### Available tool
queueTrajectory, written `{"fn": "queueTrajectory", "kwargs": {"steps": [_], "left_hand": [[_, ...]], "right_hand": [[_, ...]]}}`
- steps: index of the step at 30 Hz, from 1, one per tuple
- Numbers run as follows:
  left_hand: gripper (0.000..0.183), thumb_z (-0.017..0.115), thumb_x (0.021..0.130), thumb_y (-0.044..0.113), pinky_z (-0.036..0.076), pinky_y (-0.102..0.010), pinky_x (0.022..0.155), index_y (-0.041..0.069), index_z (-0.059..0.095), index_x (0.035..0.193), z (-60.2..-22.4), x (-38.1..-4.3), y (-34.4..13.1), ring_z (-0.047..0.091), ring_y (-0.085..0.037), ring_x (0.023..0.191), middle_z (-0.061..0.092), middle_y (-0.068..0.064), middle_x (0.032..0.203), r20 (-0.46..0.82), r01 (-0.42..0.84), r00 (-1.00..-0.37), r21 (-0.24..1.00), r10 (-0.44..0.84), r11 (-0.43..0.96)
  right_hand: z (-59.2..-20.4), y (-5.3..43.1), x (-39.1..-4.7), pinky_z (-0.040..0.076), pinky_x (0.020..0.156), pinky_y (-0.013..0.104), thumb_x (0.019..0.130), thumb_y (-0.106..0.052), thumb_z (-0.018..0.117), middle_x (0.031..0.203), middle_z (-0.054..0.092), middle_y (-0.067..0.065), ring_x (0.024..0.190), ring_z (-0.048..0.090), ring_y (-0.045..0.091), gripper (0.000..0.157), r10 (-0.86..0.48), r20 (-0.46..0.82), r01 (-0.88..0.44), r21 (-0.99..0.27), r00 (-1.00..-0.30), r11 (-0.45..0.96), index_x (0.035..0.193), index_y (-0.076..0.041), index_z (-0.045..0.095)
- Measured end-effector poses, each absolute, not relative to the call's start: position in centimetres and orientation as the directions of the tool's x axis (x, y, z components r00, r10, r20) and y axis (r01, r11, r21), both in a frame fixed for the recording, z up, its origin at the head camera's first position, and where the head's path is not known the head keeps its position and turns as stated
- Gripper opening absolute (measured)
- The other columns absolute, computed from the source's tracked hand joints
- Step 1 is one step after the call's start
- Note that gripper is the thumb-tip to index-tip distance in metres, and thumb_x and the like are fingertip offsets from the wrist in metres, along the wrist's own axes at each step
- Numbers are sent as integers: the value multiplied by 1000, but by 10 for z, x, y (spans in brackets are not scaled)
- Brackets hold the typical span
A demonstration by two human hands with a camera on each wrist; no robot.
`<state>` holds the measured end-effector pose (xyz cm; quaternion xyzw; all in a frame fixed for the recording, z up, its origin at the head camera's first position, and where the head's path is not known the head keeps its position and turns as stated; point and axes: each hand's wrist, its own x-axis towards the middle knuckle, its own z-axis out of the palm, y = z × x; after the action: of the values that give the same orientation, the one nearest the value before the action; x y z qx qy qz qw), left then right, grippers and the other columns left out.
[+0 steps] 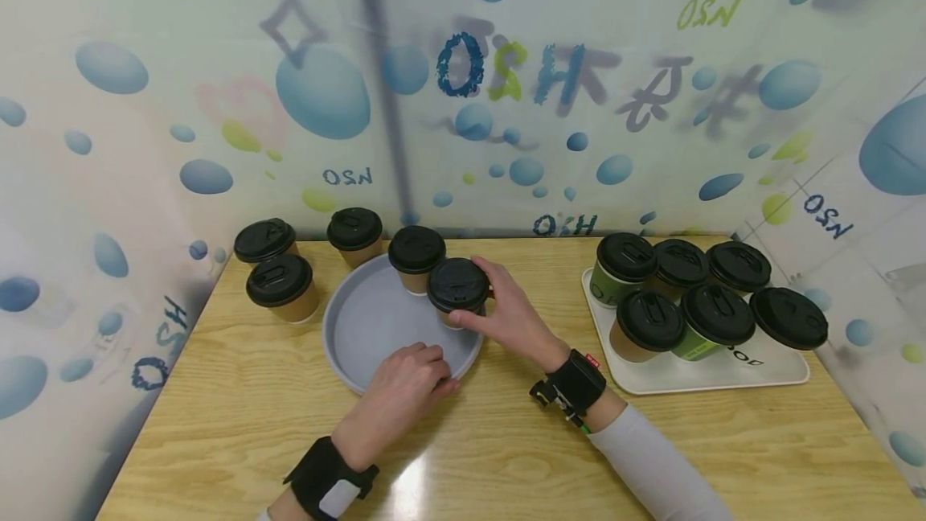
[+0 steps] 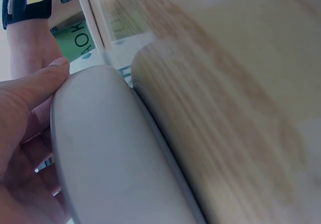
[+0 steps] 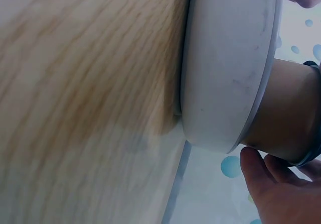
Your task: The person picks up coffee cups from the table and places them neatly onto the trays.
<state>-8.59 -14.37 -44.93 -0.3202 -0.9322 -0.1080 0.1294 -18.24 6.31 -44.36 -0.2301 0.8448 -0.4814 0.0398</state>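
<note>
In the head view my right hand (image 1: pixel 510 313) grips a brown paper coffee cup with a black lid (image 1: pixel 458 284), thumb on its near side and fingers behind. The cup (image 3: pixel 286 111) stands upright at the right part of a round grey tray (image 1: pixel 372 324). Another black-lidded cup (image 1: pixel 417 252) stands beside it, toward the tray's back. My left hand (image 1: pixel 405 380) rests at the tray's near rim, fingers loosely bent over the inside. From the left wrist, my thumb lies along the rim and the tray's outer wall (image 2: pixel 110 148) hides part of the fingers.
On the right, a white rectangular tray (image 1: pixel 629 376) carries several lidded cups, some with green sleeves; one cup (image 1: pixel 788 318) leans outward. Two brown cups (image 1: pixel 292 308) stand left of the round tray and another cup (image 1: pixel 354 235) behind it. A patterned curtain (image 1: pixel 579 143) rises behind the wooden table (image 1: pixel 253 424).
</note>
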Motion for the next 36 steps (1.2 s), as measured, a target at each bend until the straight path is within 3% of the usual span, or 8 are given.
{"fn": "queueTrajectory", "kwargs": {"steps": [12, 22, 26, 36], "left_hand": [[18, 87, 85, 31, 53, -30, 63, 14, 79, 82, -449, -83, -154, 62, -13, 70, 61, 6, 77, 293, 613, -783, 206, 549, 763], [20, 83, 89, 25, 57, -31, 74, 12, 79, 104, -438, -76, -203, 65, -8, 83, 69, 5, 92, 207, 648, -759, 339, 618, 682], [18, 84, 88, 22, 58, -32, 74, 13, 79, 102, -439, -74, -216, 66, -8, 84, 70, 5, 94, 212, 674, -735, 338, 644, 657], [11, 82, 89, 14, 59, -31, 75, 16, 79, 99, -440, -72, -230, 66, -4, 85, 72, 10, 95, 157, 655, -744, 361, 650, 663]], "right_hand": [[-443, 69, -181, 46, 110, 46, 89, -44, 81, 158, 40, 12, 141, 45, 27, 94, -431, 200, -391, -820, -880, 418, 162, -10, 32], [-438, 85, -180, 42, 113, 49, 95, -28, 77, 159, 39, 13, 141, 45, 32, 77, -393, 234, -378, -860, -889, 342, 159, -14, 37], [-438, 92, -182, 42, 113, 47, 97, -26, 75, 159, 38, 12, 141, 45, 32, 72, -378, 241, -376, -863, -894, 338, 159, -15, 38], [-436, 99, -182, 43, 112, 46, 100, -29, 70, 158, 40, 12, 140, 47, 31, 66, -351, 265, -391, -845, -898, 364, 157, -11, 41]]}}
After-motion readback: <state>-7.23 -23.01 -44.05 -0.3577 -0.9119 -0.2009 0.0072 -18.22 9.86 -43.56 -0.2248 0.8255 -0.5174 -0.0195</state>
